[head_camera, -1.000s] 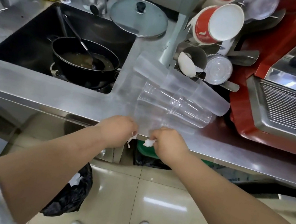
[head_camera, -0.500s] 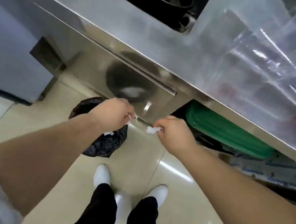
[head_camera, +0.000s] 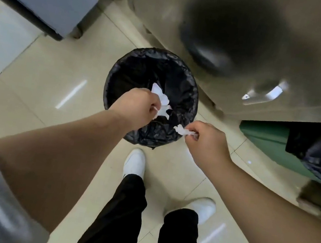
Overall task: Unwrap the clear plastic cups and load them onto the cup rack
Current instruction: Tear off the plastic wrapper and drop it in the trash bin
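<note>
The view has swung down from the worktop to the floor: a second ago the stacked clear cups lay on the steel surface ahead of the hands, and now neither cups nor rack are in view. Instead the black-lined bin (head_camera: 150,97) sits at twelve o'clock from the white shoes (head_camera: 135,163). This suggests the person is discarding wrapper scraps, so loading is not yet begun.

The left hand (head_camera: 134,107), over the bin's mouth, has a narrow grip, fingers curled and pinching a white scrap (head_camera: 161,100). The right hand (head_camera: 207,143), at four o'clock of the bin's rim, pinches a smaller white scrap (head_camera: 182,130) between thumb and fingertips.
</note>
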`<state>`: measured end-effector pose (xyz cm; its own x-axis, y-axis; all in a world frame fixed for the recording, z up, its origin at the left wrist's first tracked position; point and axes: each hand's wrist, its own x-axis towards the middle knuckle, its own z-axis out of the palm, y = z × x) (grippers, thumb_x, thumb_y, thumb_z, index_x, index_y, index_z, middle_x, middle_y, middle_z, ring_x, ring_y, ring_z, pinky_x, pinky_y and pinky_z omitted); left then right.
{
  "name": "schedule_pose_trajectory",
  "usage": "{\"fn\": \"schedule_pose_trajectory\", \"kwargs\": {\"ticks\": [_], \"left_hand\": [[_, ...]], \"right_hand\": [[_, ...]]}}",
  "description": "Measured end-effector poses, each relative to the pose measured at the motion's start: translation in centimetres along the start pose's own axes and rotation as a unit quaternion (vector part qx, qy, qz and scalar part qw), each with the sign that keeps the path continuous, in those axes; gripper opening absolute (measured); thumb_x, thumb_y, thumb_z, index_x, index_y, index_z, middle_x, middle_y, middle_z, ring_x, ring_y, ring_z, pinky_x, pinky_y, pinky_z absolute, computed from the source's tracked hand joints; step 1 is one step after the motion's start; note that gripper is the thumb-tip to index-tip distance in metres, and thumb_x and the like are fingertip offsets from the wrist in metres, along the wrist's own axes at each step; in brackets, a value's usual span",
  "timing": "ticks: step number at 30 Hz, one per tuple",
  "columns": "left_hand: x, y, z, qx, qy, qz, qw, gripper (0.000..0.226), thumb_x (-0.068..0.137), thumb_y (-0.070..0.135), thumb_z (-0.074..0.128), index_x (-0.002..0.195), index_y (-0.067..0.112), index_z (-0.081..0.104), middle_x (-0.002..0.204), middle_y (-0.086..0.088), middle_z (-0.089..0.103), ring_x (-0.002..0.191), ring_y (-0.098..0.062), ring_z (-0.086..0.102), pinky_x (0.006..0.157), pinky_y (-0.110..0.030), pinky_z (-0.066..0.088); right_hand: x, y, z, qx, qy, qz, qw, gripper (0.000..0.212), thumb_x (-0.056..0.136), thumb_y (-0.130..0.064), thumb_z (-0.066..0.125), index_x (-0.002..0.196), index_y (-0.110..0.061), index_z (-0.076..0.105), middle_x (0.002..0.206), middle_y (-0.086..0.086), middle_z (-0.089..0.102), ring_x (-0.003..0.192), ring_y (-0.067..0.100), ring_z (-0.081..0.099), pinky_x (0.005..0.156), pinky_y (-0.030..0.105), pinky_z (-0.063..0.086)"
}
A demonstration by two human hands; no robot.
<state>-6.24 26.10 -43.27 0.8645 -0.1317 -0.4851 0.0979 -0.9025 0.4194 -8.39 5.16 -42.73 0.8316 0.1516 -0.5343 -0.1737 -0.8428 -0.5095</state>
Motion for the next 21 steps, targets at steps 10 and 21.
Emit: {"fn": "schedule_pose_trajectory", "kwargs": {"ticks": [10,21], "left_hand": [[5.2,-6.1,4.2,0.032,-0.066,-0.02,0.997,0.028,0.093,0.016,0.049,0.112,0.018,0.069,0.113,-0.009,0.063,0.101,-0.029,0.06,0.09,-0.041,0.05],[5.9,-7.7,6.3,0.041,-0.092,-0.022,0.995,0.028,0.094,0.022,0.053,0.118,0.024,0.066,0.115,-0.004,0.059,0.102,-0.026,0.06,0.089,-0.04,0.052]], "right_hand": [[7.8,0.5,6.7,0.042,0.021,0.062,0.997,0.019,0.081,-0.018,0.055,0.095,-0.023,0.067,0.086,0.0,0.07,0.079,0.021,0.061,0.067,0.03,0.052],[11.0,0.5,8.4,0.015,0.002,0.057,0.998,0.021,0.081,-0.021,0.062,0.102,-0.023,0.062,0.098,0.003,0.066,0.084,0.022,0.059,0.066,0.029,0.047]]}}
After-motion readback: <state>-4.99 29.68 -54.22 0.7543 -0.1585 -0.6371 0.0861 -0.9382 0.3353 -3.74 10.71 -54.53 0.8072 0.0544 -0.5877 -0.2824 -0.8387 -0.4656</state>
